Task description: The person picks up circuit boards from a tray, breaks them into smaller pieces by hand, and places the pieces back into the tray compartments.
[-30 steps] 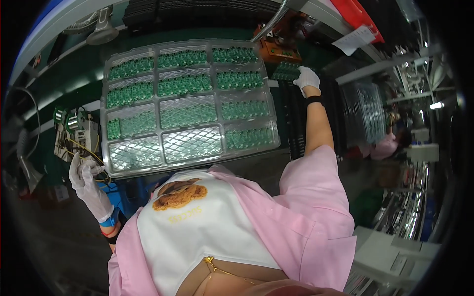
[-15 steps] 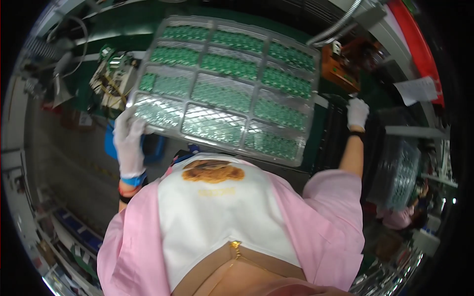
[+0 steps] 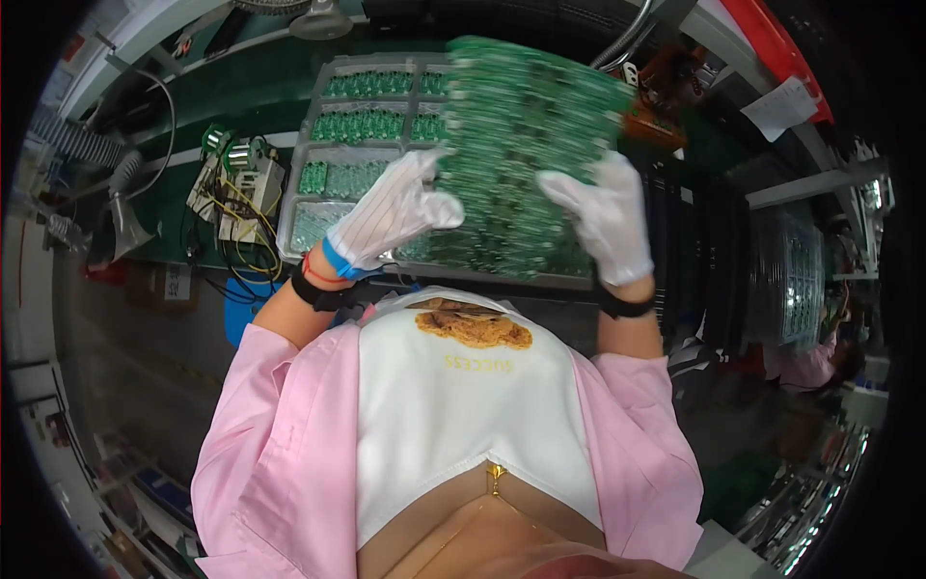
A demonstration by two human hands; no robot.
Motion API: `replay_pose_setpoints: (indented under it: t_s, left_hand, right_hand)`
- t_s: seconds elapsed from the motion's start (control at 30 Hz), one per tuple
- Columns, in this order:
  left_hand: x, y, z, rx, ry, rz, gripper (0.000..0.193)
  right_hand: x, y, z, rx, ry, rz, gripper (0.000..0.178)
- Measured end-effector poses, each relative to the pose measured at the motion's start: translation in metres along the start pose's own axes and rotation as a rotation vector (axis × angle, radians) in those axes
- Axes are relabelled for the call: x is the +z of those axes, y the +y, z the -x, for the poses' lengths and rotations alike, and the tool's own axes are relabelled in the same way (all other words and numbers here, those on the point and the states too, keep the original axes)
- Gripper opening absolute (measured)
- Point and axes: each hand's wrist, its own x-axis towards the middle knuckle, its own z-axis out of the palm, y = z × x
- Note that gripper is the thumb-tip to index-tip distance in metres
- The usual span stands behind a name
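A large green circuit board panel (image 3: 531,125), smeared by motion, is held up between my hands. My left hand (image 3: 395,207), in a white striped glove, grips the panel's left edge, thumb low and fingers higher. On the right edge my right hand (image 3: 610,217), gloved too, has its thumb over the front face and its fingers partly hidden at the rim. Behind and below the panel lies a clear plastic tray (image 3: 286,207) with compartments full of small green circuit boards (image 3: 357,125). The panel hides the tray's right part.
Left of the tray stands a device with coils and yellow wires (image 3: 241,188). A flexible hose with a nozzle (image 3: 121,212) hangs farther left. An orange fixture (image 3: 656,125) sits at the back right. Stacked clear trays (image 3: 796,280) stand at the far right.
My right hand has come in from the far right, and the green panel is now held up over the tray. My left hand has left the tray's edge for the panel.
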Motion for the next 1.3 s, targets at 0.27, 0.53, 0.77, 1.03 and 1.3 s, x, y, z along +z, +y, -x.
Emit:
replay_pose_setpoints:
  t_s: [0.27,0.53,0.77,1.03,1.3]
  left_hand:
    - [-0.040,-0.008,0.020,0.130,-0.023,-0.301,0.029]
    - [-0.050,0.001,0.008,-0.427,0.020,0.905,0.037]
    - [-0.042,-0.046,-0.005,-0.450,-0.051,1.514,0.044]
    - [-0.062,-0.141,-0.072,-0.186,-0.039,-0.071,0.038]
    - [-0.041,-0.228,-0.095,-0.939,0.151,0.593,0.034]
  right_hand:
    - [0.082,0.000,-0.027,-0.498,0.016,0.267,0.048]
    - [0.115,0.022,-0.050,-0.500,0.114,0.134,0.038]
    - [0.121,0.026,-0.067,-0.063,-0.070,-1.209,0.025]
    - [0.071,0.035,-0.041,0.304,0.360,-0.957,0.032]
    - [0.060,0.069,0.005,0.382,0.252,-1.075,0.030]
